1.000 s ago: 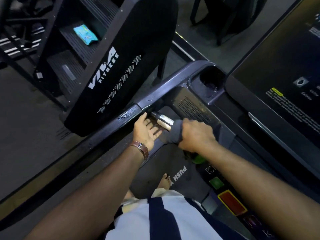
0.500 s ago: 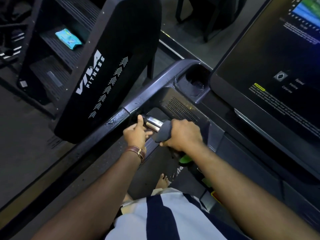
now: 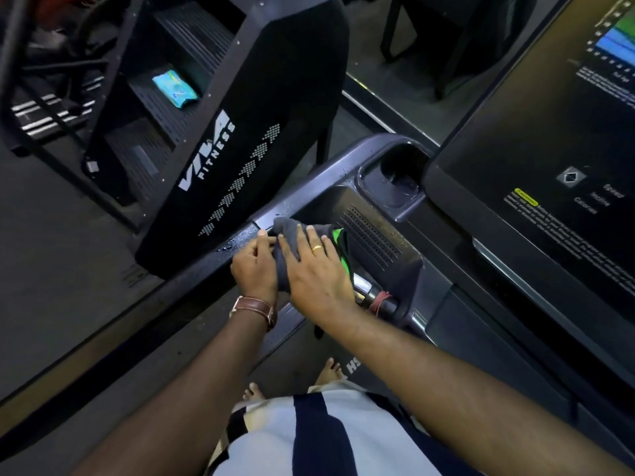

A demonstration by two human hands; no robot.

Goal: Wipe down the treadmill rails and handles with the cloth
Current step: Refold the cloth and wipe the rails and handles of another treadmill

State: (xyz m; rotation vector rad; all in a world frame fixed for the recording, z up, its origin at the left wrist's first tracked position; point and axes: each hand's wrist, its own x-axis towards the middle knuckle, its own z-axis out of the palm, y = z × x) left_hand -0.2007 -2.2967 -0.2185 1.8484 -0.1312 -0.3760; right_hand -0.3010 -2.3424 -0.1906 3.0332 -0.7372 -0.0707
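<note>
We find the cloth (image 3: 292, 247), dark grey with a bright green edge showing on its console side, bunched over the inner handle bar where that bar meets the left side rail (image 3: 192, 280) of the treadmill. The right hand (image 3: 314, 273) lies flat on top of the cloth, fingers straight and slightly spread, pressing it down; a gold ring sits on one finger. The left hand (image 3: 256, 266) is just beside the cloth on its rail side, touching it, with fingers curled and the fingertips pinching the cloth's edge; a brown leather strap circles that wrist. From under the cloth, toward the person, a short length of the chrome handle bar (image 3: 364, 286) emerges, and a red cord (image 3: 379, 300) is wound round the dark section past it. The rail next to the cloth carries scattered water droplets. Beyond the cloth, away from the person, we note a perforated speaker grille (image 3: 372, 235) and, further on, a cup holder (image 3: 395, 182) recessed in the console. To the right of the cloth stands the large dark display screen (image 3: 549, 166) with small printed text. To the left of the cloth, across the rail, stands a black machine marked "VIVA FITNESS" (image 3: 213, 149), with a teal packet (image 3: 174, 85) lying on one of its steps. Below the cloth, bare toes and a striped shirt are in view
</note>
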